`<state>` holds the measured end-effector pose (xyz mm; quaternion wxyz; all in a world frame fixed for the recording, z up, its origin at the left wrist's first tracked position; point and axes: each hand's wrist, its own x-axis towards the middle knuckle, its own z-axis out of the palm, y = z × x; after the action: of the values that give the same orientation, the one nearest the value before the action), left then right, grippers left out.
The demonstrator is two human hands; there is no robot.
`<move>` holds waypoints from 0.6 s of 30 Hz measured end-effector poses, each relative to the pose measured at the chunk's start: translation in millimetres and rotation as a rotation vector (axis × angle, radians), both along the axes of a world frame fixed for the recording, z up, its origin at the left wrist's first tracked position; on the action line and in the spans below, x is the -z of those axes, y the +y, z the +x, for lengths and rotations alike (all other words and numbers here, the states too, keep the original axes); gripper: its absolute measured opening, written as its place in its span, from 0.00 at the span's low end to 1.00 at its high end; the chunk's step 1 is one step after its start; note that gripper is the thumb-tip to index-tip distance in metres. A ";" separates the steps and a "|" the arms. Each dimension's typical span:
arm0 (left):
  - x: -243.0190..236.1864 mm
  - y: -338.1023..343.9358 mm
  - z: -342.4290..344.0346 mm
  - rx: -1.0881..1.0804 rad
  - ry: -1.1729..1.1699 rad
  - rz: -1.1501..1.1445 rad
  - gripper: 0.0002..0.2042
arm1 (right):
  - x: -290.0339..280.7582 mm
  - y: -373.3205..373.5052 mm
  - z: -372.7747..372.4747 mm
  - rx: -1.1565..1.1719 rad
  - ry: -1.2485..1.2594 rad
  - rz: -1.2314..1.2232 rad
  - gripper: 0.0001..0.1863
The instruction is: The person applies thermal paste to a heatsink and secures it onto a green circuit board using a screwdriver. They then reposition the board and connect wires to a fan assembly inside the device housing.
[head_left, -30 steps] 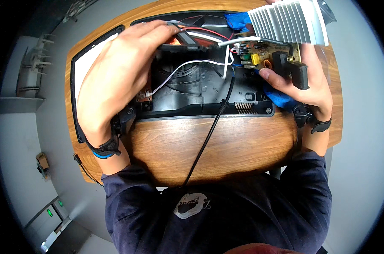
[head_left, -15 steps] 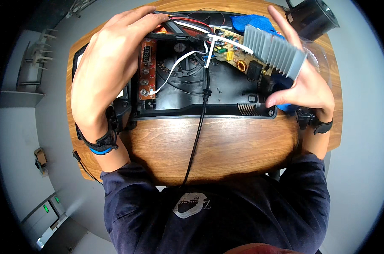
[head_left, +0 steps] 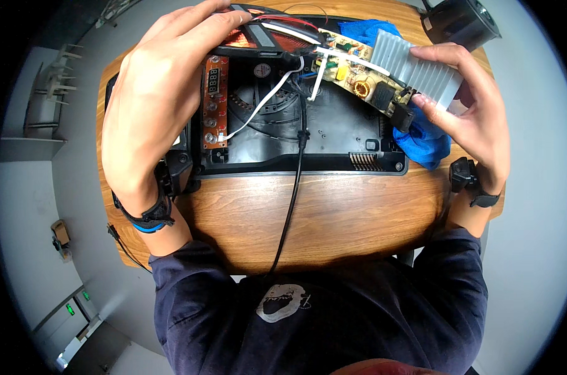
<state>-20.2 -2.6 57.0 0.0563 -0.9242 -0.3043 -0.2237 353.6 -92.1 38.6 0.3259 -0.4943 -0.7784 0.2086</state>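
While tight in right hand (head_left: 483, 115), heatsink (head_left: 428, 70) right of left hand (head_left: 159, 100), coil (head_left: 289, 42) in latter's grip.

Tan circuit board (head_left: 357, 77), chunky grey heatsink (head_left: 421, 70) attached, kinda tilted over the black shell's right part (head_left: 343, 134); copper coil (head_left: 289, 42) near its far edge.

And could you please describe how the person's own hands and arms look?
The left hand and right hand are ungloved. Dark navy sleeves stop short of the wrists. Each wrist wears a black strap with a small black device; a blue band edges the left strap.
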 end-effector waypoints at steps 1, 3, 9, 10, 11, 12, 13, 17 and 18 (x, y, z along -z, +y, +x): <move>0.9 0.4 1.2 0.009 -0.008 0.013 0.26 | -1.7 -3.3 -1.7 0.031 -0.081 0.015 0.29; -20.4 -11.1 11.1 0.017 0.034 -0.069 0.26 | -3.5 -6.6 -3.5 0.087 -0.238 0.043 0.29; 7.0 1.5 6.8 -0.019 0.014 -0.018 0.26 | 0.1 -19.5 -32.8 0.095 -0.522 -0.071 0.31; 7.6 1.6 8.7 -0.027 0.035 -0.024 0.26 | 6.3 -21.1 -30.1 0.040 -0.529 -0.085 0.33; 7.2 1.3 9.4 -0.014 0.052 -0.034 0.26 | 10.5 -21.8 -27.2 -0.021 -0.535 -0.097 0.36; 6.7 1.1 10.1 -0.002 0.069 -0.044 0.26 | 9.8 -21.9 -26.5 -0.094 -0.530 -0.134 0.37; 6.3 0.4 10.9 0.011 0.086 -0.054 0.26 | 7.3 -22.6 -27.2 -0.142 -0.551 -0.162 0.36; 18.6 0.6 14.1 0.016 0.088 -0.066 0.29 | 9.4 -26.0 -31.2 -0.258 -0.605 -0.188 0.30; 19.6 0.6 14.8 0.018 0.087 -0.081 0.30 | 10.6 -27.0 -33.8 -0.244 -0.623 -0.200 0.29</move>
<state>-5.3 -2.0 37.4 0.0302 -0.9373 -0.3022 -0.1711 319.8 -119.1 28.0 -0.0048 -0.4670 -0.8696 0.1603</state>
